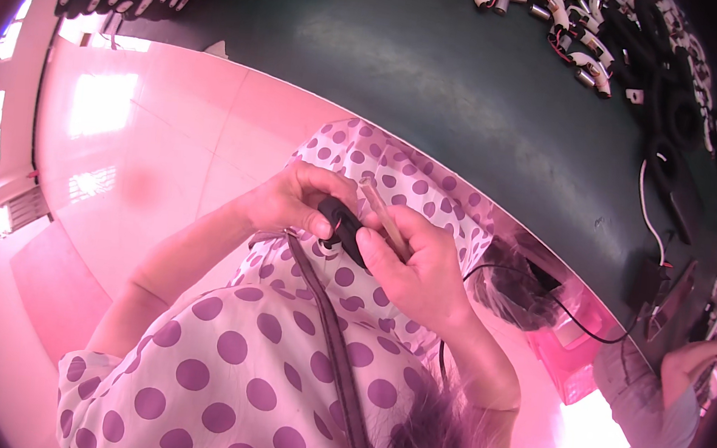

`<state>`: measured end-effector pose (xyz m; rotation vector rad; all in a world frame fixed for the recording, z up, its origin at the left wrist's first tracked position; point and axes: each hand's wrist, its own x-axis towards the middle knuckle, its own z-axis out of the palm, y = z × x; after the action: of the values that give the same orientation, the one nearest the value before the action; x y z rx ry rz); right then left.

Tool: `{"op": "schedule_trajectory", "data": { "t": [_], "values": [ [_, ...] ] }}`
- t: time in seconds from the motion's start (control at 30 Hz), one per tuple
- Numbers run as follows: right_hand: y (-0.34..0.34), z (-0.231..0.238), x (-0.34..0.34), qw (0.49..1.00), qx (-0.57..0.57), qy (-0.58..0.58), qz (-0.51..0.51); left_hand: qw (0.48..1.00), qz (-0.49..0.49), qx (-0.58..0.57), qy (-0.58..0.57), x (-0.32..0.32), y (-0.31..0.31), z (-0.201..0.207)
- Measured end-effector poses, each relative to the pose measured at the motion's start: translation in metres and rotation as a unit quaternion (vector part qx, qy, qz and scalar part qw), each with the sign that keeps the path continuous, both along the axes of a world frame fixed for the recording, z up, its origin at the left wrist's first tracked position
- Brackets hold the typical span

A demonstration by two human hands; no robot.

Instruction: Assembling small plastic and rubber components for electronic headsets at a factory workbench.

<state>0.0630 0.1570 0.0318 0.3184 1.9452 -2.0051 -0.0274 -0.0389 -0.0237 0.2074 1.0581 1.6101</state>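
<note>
Left hand (pixel 296 201) closed round small black part (pixel 343 227), fingers curled over its top. Right hand (pixel 410 267) pinched same part from other side, also gripped pale thin tube (pixel 381 213) slanting up between fingers. Both hands held over lap in polka-dot garment (pixel 236 358), clear of desk. Dark green desk (pixel 439 86) above; white-and-black parts with small metal cylinders (pixel 579 38) heaped at far right corner, black cable (pixel 572 319) trailing off near edge. Pink glossy floor (pixel 125 161) reflected window light. Another person's hand (pixel 696 356) at right edge.
</note>
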Motion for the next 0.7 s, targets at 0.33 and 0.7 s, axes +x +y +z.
{"op": "schedule_trajectory", "data": {
  "t": [0.33,0.7],
  "values": [
    [0.024,0.023,0.013,0.984,0.157,0.035,0.082,0.997,0.025,0.014,0.069,-0.002,-0.004,-0.001],
    [0.014,0.013,0.017,0.952,0.254,0.153,0.081,0.995,0.043,0.056,0.064,-0.003,0.002,-0.004]
  ]
}}
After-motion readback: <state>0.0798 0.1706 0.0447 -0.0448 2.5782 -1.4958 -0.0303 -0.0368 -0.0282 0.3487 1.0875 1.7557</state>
